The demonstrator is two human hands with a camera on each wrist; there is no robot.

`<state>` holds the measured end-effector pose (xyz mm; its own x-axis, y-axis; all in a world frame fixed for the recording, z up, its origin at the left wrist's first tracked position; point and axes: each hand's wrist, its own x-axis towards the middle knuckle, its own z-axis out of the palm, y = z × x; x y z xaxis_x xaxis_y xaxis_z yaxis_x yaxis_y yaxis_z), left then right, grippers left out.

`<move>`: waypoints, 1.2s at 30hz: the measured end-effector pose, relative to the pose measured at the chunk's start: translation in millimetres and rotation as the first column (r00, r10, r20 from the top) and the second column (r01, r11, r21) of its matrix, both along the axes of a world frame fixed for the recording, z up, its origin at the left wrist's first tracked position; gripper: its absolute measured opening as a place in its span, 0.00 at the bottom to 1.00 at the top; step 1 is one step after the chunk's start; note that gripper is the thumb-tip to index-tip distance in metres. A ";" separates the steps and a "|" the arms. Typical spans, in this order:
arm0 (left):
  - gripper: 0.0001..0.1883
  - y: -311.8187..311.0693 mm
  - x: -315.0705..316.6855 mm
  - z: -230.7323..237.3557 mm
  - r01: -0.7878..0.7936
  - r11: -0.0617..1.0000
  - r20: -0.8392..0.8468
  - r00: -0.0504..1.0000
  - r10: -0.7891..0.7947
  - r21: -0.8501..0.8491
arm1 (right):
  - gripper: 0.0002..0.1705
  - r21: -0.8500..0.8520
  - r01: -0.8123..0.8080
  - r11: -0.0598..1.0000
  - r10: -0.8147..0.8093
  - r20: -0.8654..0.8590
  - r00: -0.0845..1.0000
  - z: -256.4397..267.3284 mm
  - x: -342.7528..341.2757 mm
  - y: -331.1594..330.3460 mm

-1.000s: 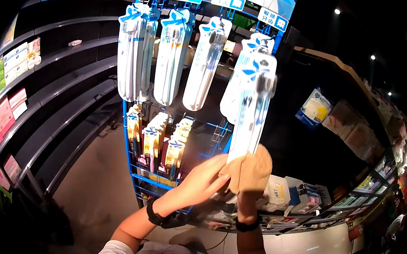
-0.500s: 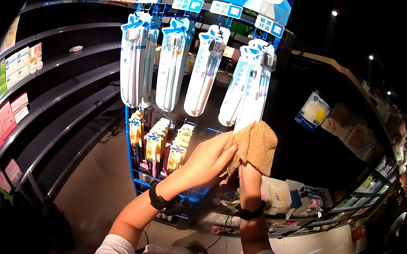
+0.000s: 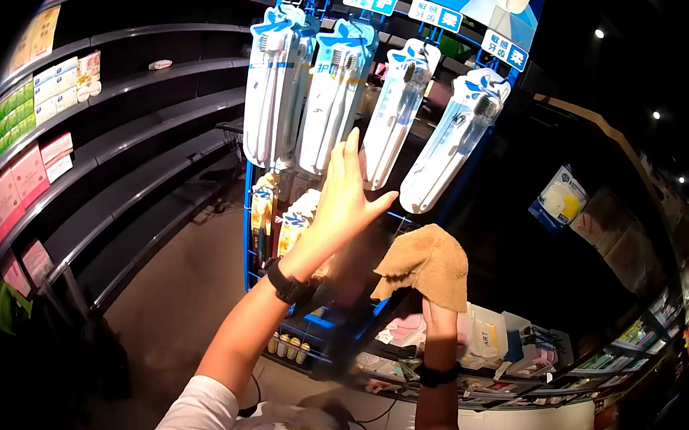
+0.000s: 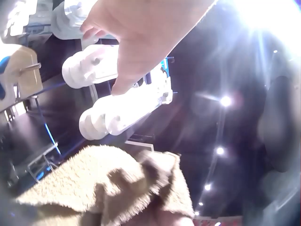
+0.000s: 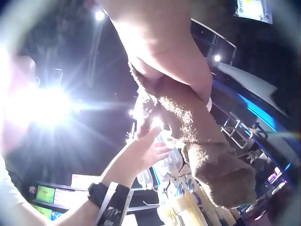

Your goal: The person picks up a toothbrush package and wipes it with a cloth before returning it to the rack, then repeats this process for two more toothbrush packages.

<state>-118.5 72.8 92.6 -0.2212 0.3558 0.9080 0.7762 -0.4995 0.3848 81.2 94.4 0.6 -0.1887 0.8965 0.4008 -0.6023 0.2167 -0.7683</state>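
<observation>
My left hand (image 3: pixel 344 203) is raised in front of the rack, fingers extended and thumb spread, with nothing gripped. Its fingers overlap the lower ends of two hanging toothbrush packs, a second one (image 3: pixel 338 95) and a third (image 3: pixel 400 111), in the head view. To the right, another toothbrush pack (image 3: pixel 455 147) hangs at a tilt under its price tag. My right hand (image 3: pixel 438 316) holds a brown terry cloth (image 3: pixel 429 261) below that pack. The cloth drapes over the fingers and hides most of them; the right wrist view shows the cloth (image 5: pixel 197 136) hanging from the hand.
A blue wire rack (image 3: pixel 249 232) carries the packs, with smaller boxed toothbrushes (image 3: pixel 296 224) lower down. Dark shelves (image 3: pixel 151 129) with some tissue packs (image 3: pixel 53 91) curve along the left. Boxed goods (image 3: pixel 484 337) sit on a low shelf at the right.
My left hand has let go of the cloth and risen up and left toward the middle packs. The right-hand pack, earlier touched by the cloth, now hangs free of it.
</observation>
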 end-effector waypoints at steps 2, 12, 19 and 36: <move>0.49 3.7 0.4 1.6 -0.027 0.999 -0.013 1.000 0.028 0.022 | 0.23 -0.035 -0.055 0.998 0.053 -0.039 0.998 -11.4 6.3 -5.2; 0.34 -10.4 -1.0 -1.7 -0.098 0.995 0.037 0.995 0.097 0.022 | 0.27 -0.087 -0.159 0.983 0.149 -0.111 0.983 -26.8 25.2 -16.8; 0.30 -42.7 -3.1 3.1 0.452 0.891 0.244 0.860 -0.448 0.041 | 0.28 -0.086 -0.148 0.985 0.142 -0.067 0.988 -35.3 12.9 -21.5; 0.40 -136.7 42.9 -78.1 0.475 0.872 0.154 0.876 -0.457 -0.116 | 0.29 0.278 -0.318 0.906 0.336 -0.018 0.942 -36.2 -37.5 -57.0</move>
<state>-75.6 -63.8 14.6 -0.0979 0.5702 0.8156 0.4116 -0.7230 0.5549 43.7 37.4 -35.5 -0.4194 0.6464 0.6374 -0.7201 0.1906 -0.6671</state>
